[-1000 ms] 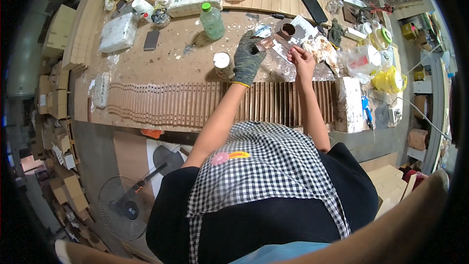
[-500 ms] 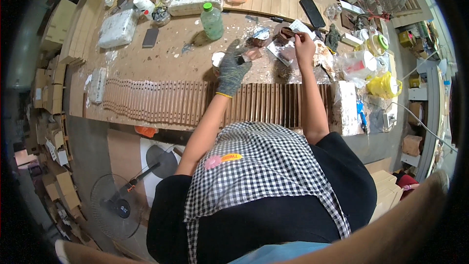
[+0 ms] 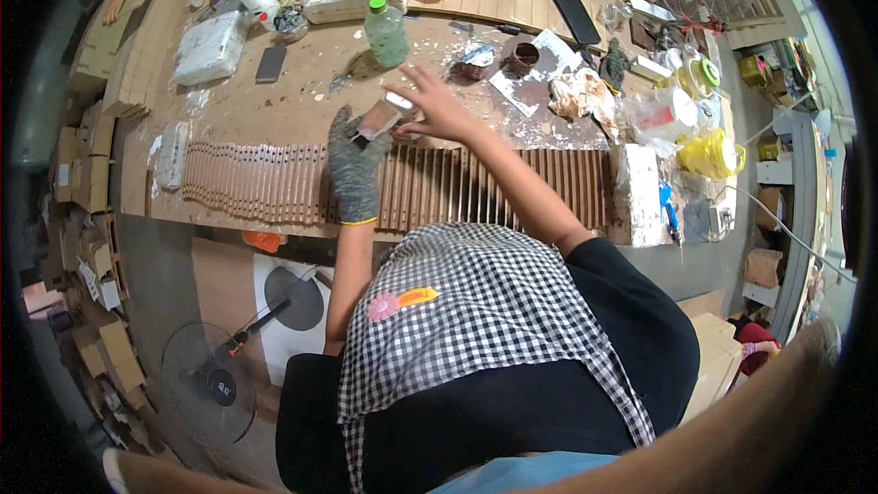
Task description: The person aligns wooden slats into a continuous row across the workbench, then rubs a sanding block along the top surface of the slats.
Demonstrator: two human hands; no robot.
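Observation:
My left hand (image 3: 355, 169), in a grey knitted glove, is closed on a small flat brown-smeared piece (image 3: 379, 117) with a dark end; its exact kind is unclear. Beside it my bare right hand (image 3: 437, 108) has its fingers spread around a small white cup (image 3: 400, 101), partly hidden by the fingers. Whether they press on the cup is unclear. Below both hands lies a long row of brown wooden strips (image 3: 265, 185), side by side with small holes along them. A green-capped bottle (image 3: 387, 37) stands just beyond my right hand.
Farther right are a dark brown cup (image 3: 523, 55), a foil-topped container (image 3: 477, 57), a crumpled stained cloth (image 3: 583, 96) and a phone (image 3: 575, 17). White-wrapped blocks (image 3: 212, 48) lie at the back left. A yellow container (image 3: 711, 155) stands at the right edge.
My right hand has left the dark brown cup, where it held a thin stick, and moved left to the white cup. My left hand has shifted left and nearer with the brown-smeared piece.

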